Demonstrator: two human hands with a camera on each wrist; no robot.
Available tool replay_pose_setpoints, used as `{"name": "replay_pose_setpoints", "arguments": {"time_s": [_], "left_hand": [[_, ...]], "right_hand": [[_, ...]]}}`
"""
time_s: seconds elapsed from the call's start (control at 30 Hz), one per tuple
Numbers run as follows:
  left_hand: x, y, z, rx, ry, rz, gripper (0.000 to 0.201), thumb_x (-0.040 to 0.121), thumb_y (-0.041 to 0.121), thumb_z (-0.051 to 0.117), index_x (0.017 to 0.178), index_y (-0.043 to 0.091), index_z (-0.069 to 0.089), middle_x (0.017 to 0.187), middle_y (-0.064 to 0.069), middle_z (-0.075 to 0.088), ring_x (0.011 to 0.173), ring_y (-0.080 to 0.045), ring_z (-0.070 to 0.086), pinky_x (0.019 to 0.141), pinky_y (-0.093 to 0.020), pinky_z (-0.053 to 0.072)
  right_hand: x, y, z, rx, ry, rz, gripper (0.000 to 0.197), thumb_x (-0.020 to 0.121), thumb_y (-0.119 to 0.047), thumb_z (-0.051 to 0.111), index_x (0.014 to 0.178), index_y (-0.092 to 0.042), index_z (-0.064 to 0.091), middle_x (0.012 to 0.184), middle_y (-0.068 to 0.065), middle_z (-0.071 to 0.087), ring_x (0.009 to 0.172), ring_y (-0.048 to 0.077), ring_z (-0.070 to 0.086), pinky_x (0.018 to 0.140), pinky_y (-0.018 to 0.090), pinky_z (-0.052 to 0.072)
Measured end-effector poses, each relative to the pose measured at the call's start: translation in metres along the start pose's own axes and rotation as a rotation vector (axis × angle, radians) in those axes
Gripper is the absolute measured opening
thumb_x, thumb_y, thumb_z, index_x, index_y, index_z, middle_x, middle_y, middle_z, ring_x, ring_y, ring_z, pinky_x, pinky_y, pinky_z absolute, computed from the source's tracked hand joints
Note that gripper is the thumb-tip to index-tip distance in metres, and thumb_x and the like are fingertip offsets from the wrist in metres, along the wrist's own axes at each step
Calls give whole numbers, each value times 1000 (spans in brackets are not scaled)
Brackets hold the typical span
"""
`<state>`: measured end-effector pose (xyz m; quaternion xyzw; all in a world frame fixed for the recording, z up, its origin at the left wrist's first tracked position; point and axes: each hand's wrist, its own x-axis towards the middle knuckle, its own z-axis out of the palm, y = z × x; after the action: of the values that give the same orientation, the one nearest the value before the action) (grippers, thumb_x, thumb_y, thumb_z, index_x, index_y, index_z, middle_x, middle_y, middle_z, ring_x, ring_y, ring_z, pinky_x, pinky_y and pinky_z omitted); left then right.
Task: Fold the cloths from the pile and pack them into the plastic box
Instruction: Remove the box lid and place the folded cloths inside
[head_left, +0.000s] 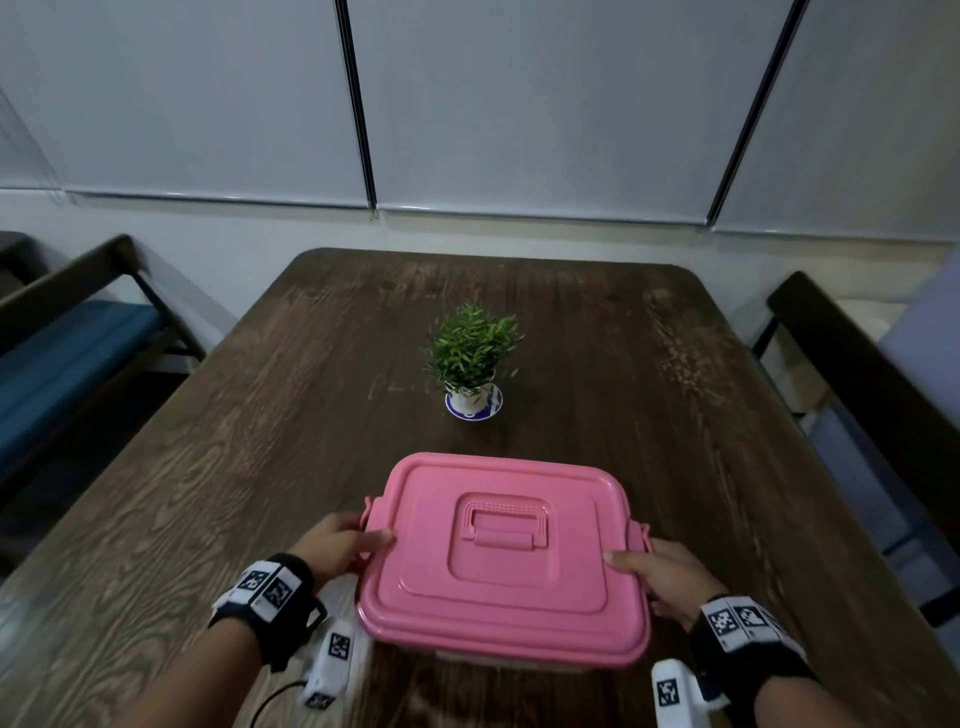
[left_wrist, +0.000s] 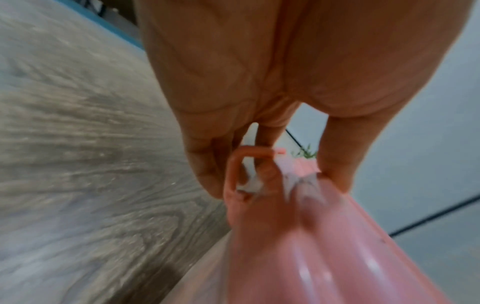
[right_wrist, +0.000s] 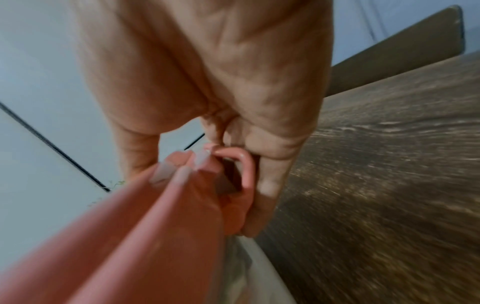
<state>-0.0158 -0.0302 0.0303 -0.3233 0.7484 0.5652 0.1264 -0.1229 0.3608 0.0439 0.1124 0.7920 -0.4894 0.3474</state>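
Note:
The plastic box (head_left: 504, 561) has a pink lid with a recessed handle (head_left: 503, 527) and sits at the near middle of the wooden table (head_left: 260, 415). My left hand (head_left: 343, 545) grips its left side, thumb on the lid, fingers curled at the pink side latch (left_wrist: 233, 170). On the opposite side my right hand (head_left: 660, 574) grips the same way, fingers wrapped at the other latch (right_wrist: 244, 170). The clear box wall (right_wrist: 249, 267) shows below the lid in the right wrist view. No cloths are in view; the lid hides the inside.
A small potted green plant (head_left: 472, 358) on a blue-rimmed saucer stands behind the box at the table's middle. A bench with a blue cushion (head_left: 67, 353) runs along the left, a dark chair (head_left: 857, 374) on the right. White blinds cover the wall behind.

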Motion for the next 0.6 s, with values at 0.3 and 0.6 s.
{"name": "replay_pose_setpoints", "arguments": {"time_s": [0.3, 0.6], "left_hand": [[-3, 21, 27, 626, 176, 12, 30, 89, 32, 58, 105, 7, 65, 108, -12, 68, 100, -28, 65, 80, -27, 48], [-3, 21, 36, 768, 280, 65, 33, 98, 29, 40, 119, 4, 47, 123, -19, 61, 110, -34, 60, 89, -36, 46]], "right_hand": [[-8, -14, 12, -157, 117, -82, 10, 92, -26, 65, 97, -21, 71, 92, 1, 76, 89, 18, 70, 84, 39, 50], [2, -18, 30, -572, 269, -178, 40, 98, -31, 51, 136, -21, 47, 98, -5, 64, 82, 8, 62, 66, 26, 46]]}}
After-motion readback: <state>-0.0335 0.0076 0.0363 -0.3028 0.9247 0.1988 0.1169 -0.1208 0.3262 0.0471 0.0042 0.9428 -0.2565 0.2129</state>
